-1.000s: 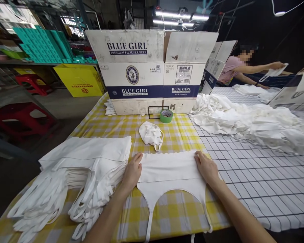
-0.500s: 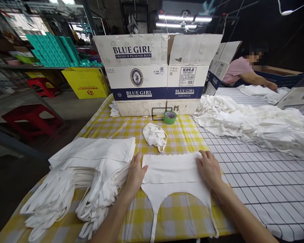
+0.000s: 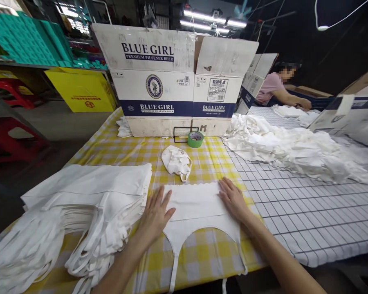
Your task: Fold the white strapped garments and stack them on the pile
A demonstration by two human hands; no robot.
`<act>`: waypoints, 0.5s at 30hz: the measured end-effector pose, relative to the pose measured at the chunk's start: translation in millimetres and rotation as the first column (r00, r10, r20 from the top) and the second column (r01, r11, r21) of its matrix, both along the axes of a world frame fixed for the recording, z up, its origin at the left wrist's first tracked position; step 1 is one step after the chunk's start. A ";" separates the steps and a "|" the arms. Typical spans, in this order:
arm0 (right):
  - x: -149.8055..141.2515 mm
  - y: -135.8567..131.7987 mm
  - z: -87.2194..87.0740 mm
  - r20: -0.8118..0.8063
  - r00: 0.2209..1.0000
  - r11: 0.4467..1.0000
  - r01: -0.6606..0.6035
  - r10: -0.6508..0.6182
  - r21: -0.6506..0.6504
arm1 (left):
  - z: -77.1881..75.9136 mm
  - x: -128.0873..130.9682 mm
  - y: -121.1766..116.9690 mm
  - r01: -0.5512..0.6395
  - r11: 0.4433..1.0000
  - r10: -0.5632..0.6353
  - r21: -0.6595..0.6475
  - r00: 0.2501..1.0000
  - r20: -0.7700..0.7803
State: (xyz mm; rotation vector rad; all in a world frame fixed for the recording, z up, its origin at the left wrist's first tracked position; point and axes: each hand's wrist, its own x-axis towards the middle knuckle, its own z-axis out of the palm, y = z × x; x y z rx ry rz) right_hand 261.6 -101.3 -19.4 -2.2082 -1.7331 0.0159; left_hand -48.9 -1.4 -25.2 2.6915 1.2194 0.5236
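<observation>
A white camisole top (image 3: 196,204) lies flat on the yellow checked tablecloth (image 3: 202,249), its scalloped hem away from me and its straps toward me. My left hand (image 3: 157,212) rests on its left edge, fingers stretched out. On the right edge lies my right hand (image 3: 233,198), flat with fingers extended. Left of my left hand is a thick stack of white camisole tops (image 3: 92,183), straps hanging down in loops. Just beyond the flat top sits a small crumpled white garment (image 3: 175,161).
A Blue Girl beer carton (image 3: 171,90) stands at the back, with a roll of green tape (image 3: 195,139) and a black wire frame (image 3: 180,134) before it. White garments (image 3: 294,147) are heaped on the right over a grid-patterned cloth (image 3: 282,208). A co-worker (image 3: 271,87) reaches over the far right.
My left hand has spread its fingers and now lies flatter over the top's left edge. My right hand stays on the right edge. The whole view has shifted to the right.
</observation>
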 end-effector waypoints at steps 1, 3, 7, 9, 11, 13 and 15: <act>5.0 -1.3 2.2 -0.042 0.995 0.996 0.089 -0.088 0.014 | 0.1 1.8 3.4 -0.050 0.999 0.050 0.009 0.999 0.006; 13.0 -1.9 8.1 -0.105 0.956 0.961 0.277 -0.276 0.000 | 4.0 8.2 11.5 -0.172 0.985 0.172 0.029 0.985 -0.002; 20.3 2.9 14.1 -0.127 0.924 0.931 0.349 -0.360 -0.104 | 19.8 22.2 26.5 -0.362 0.932 0.363 0.031 0.923 -0.129; 20.7 6.1 13.2 -0.141 0.932 0.940 0.319 -0.334 -0.119 | 25.2 24.1 33.3 -0.393 0.919 0.379 -0.032 0.903 -0.200; 20.6 8.9 11.7 -0.148 0.941 0.951 0.291 -0.305 -0.107 | 27.5 22.6 39.3 -0.381 0.918 0.345 -0.114 0.906 -0.247; 20.4 11.2 11.2 -0.140 0.945 0.955 0.286 -0.294 -0.079 | 27.9 20.7 42.8 -0.352 0.924 0.308 -0.151 0.917 -0.254; 19.5 12.8 12.5 -0.122 0.946 0.954 0.295 -0.299 -0.053 | 28.2 21.6 42.1 -0.370 0.922 0.336 -0.118 0.912 -0.235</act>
